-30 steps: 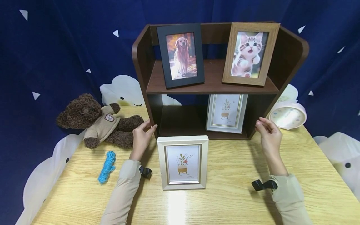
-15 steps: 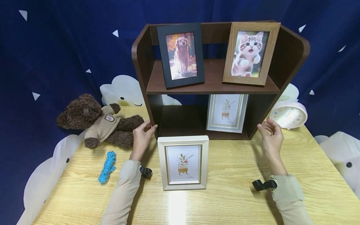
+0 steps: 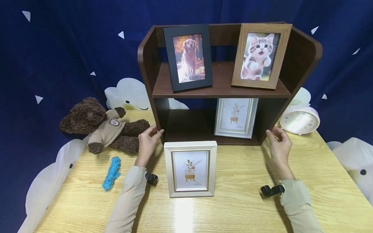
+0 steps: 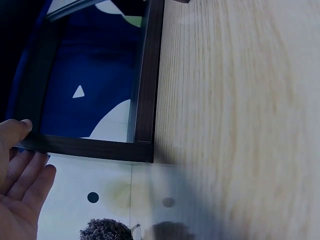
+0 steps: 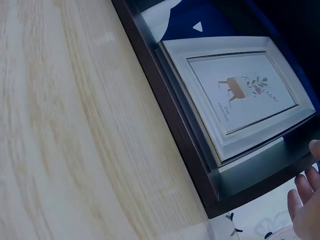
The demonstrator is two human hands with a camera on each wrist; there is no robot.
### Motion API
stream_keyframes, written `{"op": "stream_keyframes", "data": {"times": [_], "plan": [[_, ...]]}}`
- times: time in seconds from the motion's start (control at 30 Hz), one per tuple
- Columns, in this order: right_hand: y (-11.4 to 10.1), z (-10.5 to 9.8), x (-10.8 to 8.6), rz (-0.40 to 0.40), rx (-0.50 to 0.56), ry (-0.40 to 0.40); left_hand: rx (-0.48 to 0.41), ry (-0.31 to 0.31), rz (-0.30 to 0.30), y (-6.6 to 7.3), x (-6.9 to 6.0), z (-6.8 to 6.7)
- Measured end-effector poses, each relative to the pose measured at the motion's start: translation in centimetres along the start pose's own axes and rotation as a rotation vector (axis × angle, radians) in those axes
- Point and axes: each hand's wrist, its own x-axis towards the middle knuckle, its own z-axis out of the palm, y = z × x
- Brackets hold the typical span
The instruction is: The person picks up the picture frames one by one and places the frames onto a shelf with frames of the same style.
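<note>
A dark brown two-tier shelf [image 3: 221,96] stands on the table. My left hand [image 3: 147,142] pinches the lower front of its left side panel, thumb at the edge and fingers along the outside, as the left wrist view also shows. On the opposite side, my right hand [image 3: 280,149] grips the lower right panel the same way, thumb at the front edge and fingers outside. A black picture frame [image 3: 192,85] with a dog and a wooden picture frame [image 3: 253,83] with a cat lean on the upper tier. A white picture frame [image 5: 295,120] stands in the lower tier's right half.
A cream picture frame [image 3: 190,193] stands upright on the table before the shelf. To the left lie a brown teddy bear [image 3: 106,129] and a blue bundle of cord [image 3: 111,173]. A round white clock [image 3: 300,120] sits right of the shelf, near my right hand.
My right hand has shifted slightly downward, and its fingers have come closer to the right panel. The left hand, the shelf and the picture frames have stayed in place.
</note>
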Motion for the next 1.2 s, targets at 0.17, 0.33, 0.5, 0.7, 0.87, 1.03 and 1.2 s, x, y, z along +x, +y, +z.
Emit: {"op": "stream_keyframes", "data": {"times": [0.17, 0.33, 0.5, 0.7, 0.87, 1.03, 1.2], "plan": [[0.3, 0.0, 0.2, 0.022, -0.029, 0.013, 0.002, 0.002, 0.001, 0.0, 0.0, 0.1], [0.1, 0.3, 0.4, 0.032, -0.047, 0.033, 0.005, -0.004, -0.007, 0.1, -0.1, 0.1], [-0.6, 0.7, 0.4, 0.010, -0.068, 0.054, 0.004, -0.002, -0.003, 0.0, 0.0, 0.1], [-0.7, 0.8, 0.4, -0.010, -0.085, 0.064, 0.013, -0.009, 0.007, 0.1, -0.1, -0.1], [-1.7, 1.0, -0.1, -0.014, -0.082, 0.059, 0.030, -0.052, -0.006, 1.0, -0.4, -0.6], [-2.9, 1.3, -0.8, -0.034, -0.083, 0.056, 0.057, -0.126, -0.024, 1.5, -1.5, -1.6], [-2.0, 1.0, -0.1, -0.025, -0.094, 0.069, 0.040, -0.235, -0.013, 1.9, -3.2, -2.8]]}}
